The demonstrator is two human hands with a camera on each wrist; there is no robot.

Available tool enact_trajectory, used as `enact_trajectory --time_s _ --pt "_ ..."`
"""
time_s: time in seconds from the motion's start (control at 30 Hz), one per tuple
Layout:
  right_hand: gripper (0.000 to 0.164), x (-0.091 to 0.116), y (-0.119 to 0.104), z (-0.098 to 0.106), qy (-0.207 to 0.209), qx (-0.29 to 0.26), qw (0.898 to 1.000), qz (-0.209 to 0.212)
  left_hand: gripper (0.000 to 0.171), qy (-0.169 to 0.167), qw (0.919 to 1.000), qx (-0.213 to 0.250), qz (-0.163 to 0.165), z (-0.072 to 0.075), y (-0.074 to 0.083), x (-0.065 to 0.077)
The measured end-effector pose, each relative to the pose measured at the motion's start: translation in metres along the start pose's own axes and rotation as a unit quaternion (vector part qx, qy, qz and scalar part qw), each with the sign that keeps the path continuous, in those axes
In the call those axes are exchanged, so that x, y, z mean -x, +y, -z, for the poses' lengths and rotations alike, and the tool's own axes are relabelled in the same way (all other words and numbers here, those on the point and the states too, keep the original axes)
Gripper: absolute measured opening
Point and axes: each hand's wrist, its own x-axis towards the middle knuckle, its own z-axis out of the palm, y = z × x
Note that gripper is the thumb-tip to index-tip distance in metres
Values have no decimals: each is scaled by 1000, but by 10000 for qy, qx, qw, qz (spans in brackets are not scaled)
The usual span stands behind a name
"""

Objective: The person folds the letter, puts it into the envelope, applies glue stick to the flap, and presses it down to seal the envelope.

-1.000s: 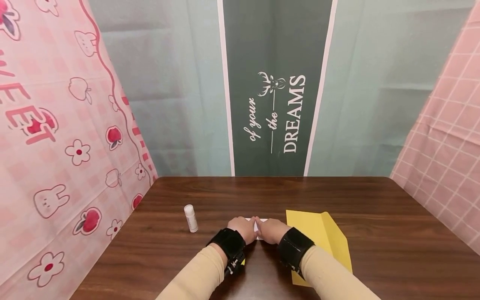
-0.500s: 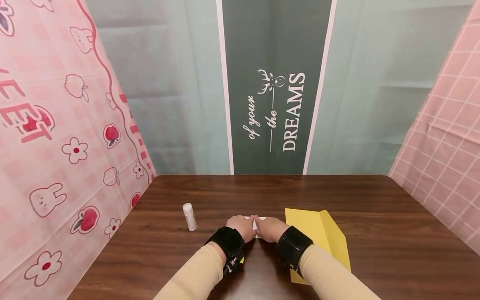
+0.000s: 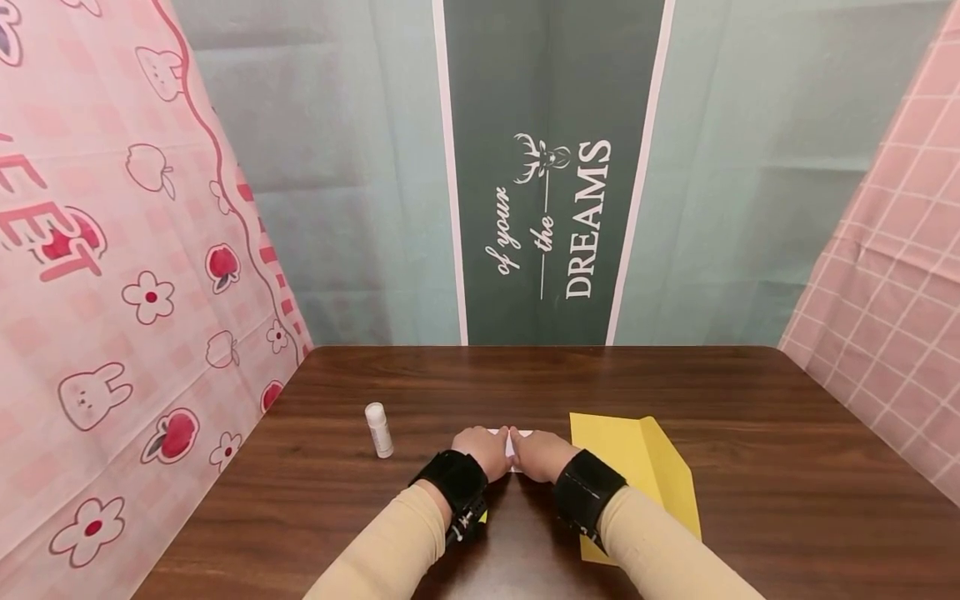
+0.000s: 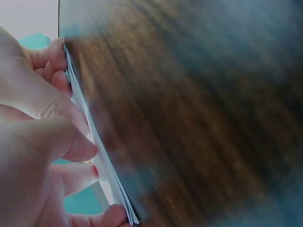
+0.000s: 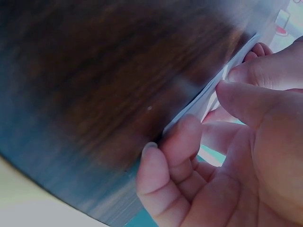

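Observation:
My left hand (image 3: 486, 452) and right hand (image 3: 543, 457) meet at the middle of the table, gripping a small folded white paper (image 3: 511, 447) between them. Most of it is covered by the hands in the head view. Seen from the left wrist, the paper (image 4: 106, 170) is a thin stack of layers standing edge-on to the camera, with thumbs on its near part and fingertips at its far part. The right wrist view has the same paper edge (image 5: 201, 100), with my right thumb and curled fingers at it.
A white glue stick (image 3: 380, 432) stands left of the hands. Creased yellow paper (image 3: 609, 446) lies at right, partly beneath the right forearm. A yellow scrap (image 3: 483, 517) peeks out beside the left wristband. Printed curtains surround the brown table (image 3: 420, 383).
The head view has shifted slightly, so everything sits a little higher in the frame. Both hands keep their hold on the white paper in the same place.

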Motion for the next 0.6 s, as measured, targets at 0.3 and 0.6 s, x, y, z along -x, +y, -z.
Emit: enact_trajectory --time_s 0.3,0.6 --pt "53 -5 3 -3 39 -128 9997 -185 56 66 9999 4 153 -2 -1 -3" --pt "36 -4 2 0 110 -39 9996 -268 39 304 9994 -132 93 -5 0 -3"
